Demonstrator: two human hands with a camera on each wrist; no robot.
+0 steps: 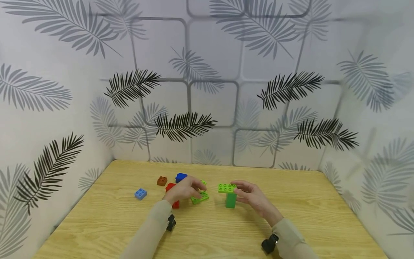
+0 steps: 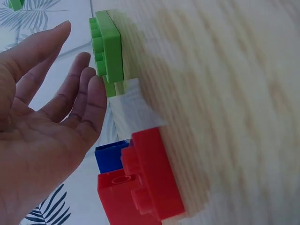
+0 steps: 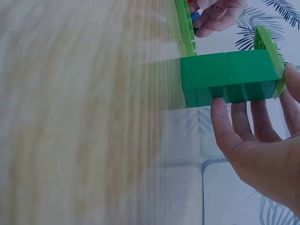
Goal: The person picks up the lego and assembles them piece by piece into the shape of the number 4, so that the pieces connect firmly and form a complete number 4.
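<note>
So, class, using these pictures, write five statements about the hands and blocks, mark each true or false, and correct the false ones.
1. The right hand touches the green stack. True.
2. A light green plate sits on top of the green stack. True.
3. The brown block lies farther from the person than the light blue block. True.
4. The left hand grips the brown block. False: the left hand holds nothing.
5. In the head view, the light blue block lies to the right of the green stack. False: it lies to the left.
</note>
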